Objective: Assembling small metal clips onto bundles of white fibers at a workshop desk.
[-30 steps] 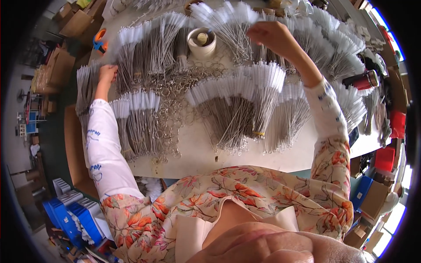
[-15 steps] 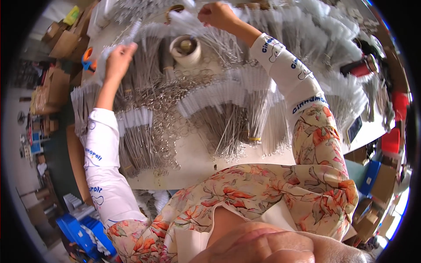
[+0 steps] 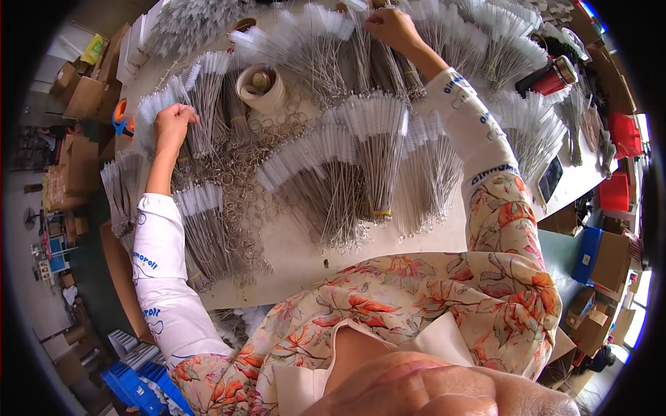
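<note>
My left hand [image 3: 173, 126] is over the left side of the table, its fingers pinched together. White brush heads [image 3: 154, 105] lie right beside and beyond it; whatever the fingers hold is too small to make out. At the far side my right hand [image 3: 393, 29] reaches among bundles of thin wire-handled brushes, fingertips closed and pointing left. What sits in that grip is hidden. Nearer to me, a fanned brush bundle [image 3: 374, 125] with white bristles and looped wire ends lies on the table. Loose metal rings [image 3: 239, 201] spread across the table's left half.
A white round tub [image 3: 260, 97] stands between the bundles. Orange-handled scissors [image 3: 122, 119] lie at the left edge. A dark red flask [image 3: 551, 76] and a phone [image 3: 550, 177] are on the right. Cardboard boxes [image 3: 80, 163] and blue bins [image 3: 135, 388] surround the table.
My left hand has come nearer to me and slightly left. My right hand has moved right, to the brush bundles at the far side. The whole view has shifted a little.
</note>
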`<state>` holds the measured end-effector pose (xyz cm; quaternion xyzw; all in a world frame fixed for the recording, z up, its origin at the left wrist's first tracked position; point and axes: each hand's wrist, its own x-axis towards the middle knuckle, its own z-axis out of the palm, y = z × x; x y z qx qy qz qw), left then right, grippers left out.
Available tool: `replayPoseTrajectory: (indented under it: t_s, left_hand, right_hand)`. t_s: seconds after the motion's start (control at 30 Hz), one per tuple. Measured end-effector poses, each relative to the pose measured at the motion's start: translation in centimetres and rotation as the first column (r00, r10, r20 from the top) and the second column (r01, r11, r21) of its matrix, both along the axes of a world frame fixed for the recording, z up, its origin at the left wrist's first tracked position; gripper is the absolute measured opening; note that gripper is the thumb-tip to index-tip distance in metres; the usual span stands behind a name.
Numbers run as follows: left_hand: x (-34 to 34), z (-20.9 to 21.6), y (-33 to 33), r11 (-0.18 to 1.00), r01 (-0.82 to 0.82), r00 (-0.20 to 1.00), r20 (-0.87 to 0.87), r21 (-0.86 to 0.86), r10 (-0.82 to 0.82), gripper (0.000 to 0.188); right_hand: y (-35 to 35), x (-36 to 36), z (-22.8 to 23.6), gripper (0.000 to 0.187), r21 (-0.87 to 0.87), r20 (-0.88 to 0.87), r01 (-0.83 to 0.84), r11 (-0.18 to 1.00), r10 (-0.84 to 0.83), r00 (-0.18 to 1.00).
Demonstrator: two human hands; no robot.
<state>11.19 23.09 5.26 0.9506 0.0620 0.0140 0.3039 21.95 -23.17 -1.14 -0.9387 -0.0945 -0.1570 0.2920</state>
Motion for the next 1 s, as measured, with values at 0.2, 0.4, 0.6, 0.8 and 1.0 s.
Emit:
replayPoseTrajectory:
  t_s: [0.2, 0.4, 0.6, 0.8, 1.0]
  left_hand:
    - [-2.0, 3.8, -0.5, 0.993, -0.044, 0.987, 0.152, -0.107, 0.060, 0.017]
    - [-3.3, 5.8, -0.7, 0.930, -0.089, 0.977, 0.148, -0.356, 0.151, 0.018]
    - [-7.0, 7.8, -1.0, 0.821, -0.042, 0.981, 0.131, -0.569, 0.142, 0.024]
    - [-14.7, 9.6, -2.2, 0.818, -0.068, 0.961, 0.182, -0.571, 0.207, 0.028]
    - [-19.8, 6.8, -0.9, 0.714, -0.166, 0.975, -0.003, -0.680, 0.224, 0.029]
  right_hand:
    - [3.8, -0.2, 0.7, 0.026, -0.151, -0.116, 0.123, 0.981, -0.141, 0.983]
    - [0.9, 1.0, -0.3, 0.035, -0.020, -0.199, 0.018, 1.000, -0.022, 0.980]
    - [-0.3, -1.0, 3.5, 0.017, 0.212, 0.161, -0.013, 0.977, -0.022, 0.987]
    - [-11.6, -0.1, 4.6, 0.014, 0.783, -0.088, 0.263, 0.564, -0.317, 0.944]
    - [-16.1, 1.3, -0.4, 0.042, -0.146, -0.188, 0.524, 0.839, -0.543, 0.818]
